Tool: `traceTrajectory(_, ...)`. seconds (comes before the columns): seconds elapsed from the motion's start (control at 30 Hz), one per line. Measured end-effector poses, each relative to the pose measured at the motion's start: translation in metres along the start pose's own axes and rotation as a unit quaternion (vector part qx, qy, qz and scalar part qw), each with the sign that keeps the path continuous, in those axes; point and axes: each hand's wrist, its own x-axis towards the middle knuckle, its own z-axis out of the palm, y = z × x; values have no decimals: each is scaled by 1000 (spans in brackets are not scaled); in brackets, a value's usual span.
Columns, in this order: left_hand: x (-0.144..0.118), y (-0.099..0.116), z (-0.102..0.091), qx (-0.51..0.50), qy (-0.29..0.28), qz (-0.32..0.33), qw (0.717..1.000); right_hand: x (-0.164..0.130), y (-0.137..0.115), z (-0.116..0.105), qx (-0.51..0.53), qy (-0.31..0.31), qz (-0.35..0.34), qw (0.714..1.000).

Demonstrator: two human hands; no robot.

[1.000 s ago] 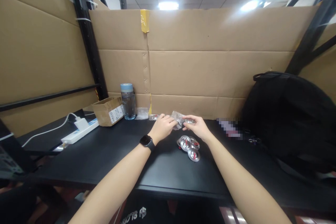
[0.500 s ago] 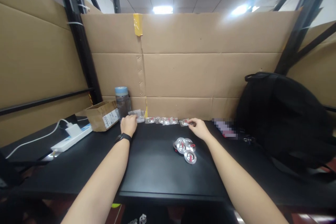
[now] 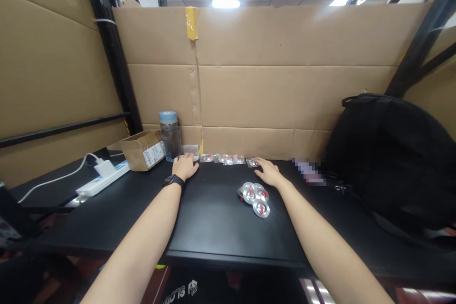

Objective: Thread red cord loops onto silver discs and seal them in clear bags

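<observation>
Both hands have come down flat since a second ago, when they held a clear packet together in the air; that strip of clear packets (image 3: 223, 158) now lies on the black table (image 3: 213, 228) at the foot of the cardboard wall (image 3: 270, 99). The left hand (image 3: 185, 166) rests palm down at the strip's left end, fingers spread loosely and gripping nothing, fingertips touching the end packet just beside the water bottle (image 3: 170, 136). The right hand (image 3: 268, 172) lies palm down at the right end, fingers open, fingertips at the last small packet (image 3: 252, 163).

The strip's long axis runs left to right, parallel to the wall and close against it, so there is hardly any room behind it. Toward the person, the tabletop is open between the forearms down to its front edge. A cluster of silver discs (image 3: 255, 196) with red marks sits just near the right wrist, on the table. To the left stand a small cardboard box (image 3: 142, 150) and a white power strip (image 3: 101, 178) with its cable; to the right a black backpack (image 3: 392, 161) fills that side of the table.
</observation>
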Motion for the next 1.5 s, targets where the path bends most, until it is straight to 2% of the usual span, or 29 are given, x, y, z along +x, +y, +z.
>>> traceTrajectory(0.2,-10,19,-8,-40,3,74,996,-1,1,-5,-46,-24,11,999)
traceTrajectory(0.4,-15,62,-8,-158,27,157,975,-5,2,-6,-62,6,24,998)
traceTrajectory(0.53,-22,85,-5,-193,17,193,962,-1,0,-3,-35,8,15,999)
traceTrajectory(0.73,-26,87,-5,-237,-7,196,951,-4,3,-10,3,47,30,998)
traceTrajectory(0.87,-25,82,-6,-297,-14,175,939,-8,8,-18,30,106,48,993)
traceTrajectory(0.97,-25,87,-10,-335,-16,172,926,-8,10,-27,62,145,59,986)
traceTrajectory(1.03,-26,97,-16,-379,-17,168,910,-9,6,-36,86,160,53,982)
traceTrajectory(1.13,-30,118,-29,-479,-19,156,864,-12,-10,-51,125,161,22,979)
traceTrajectory(1.2,-34,132,-38,-586,-32,136,798,-14,-28,-59,192,162,-12,968)
traceTrajectory(1.27,-40,142,-46,-647,-61,123,750,-17,-46,-66,273,158,-40,948)
traceTrajectory(1.43,-54,151,-54,-677,-169,131,704,-23,-73,-74,343,112,-79,929)
traceTrajectory(1.5,-57,152,-52,-671,-180,152,703,-24,-75,-75,343,79,-88,932)
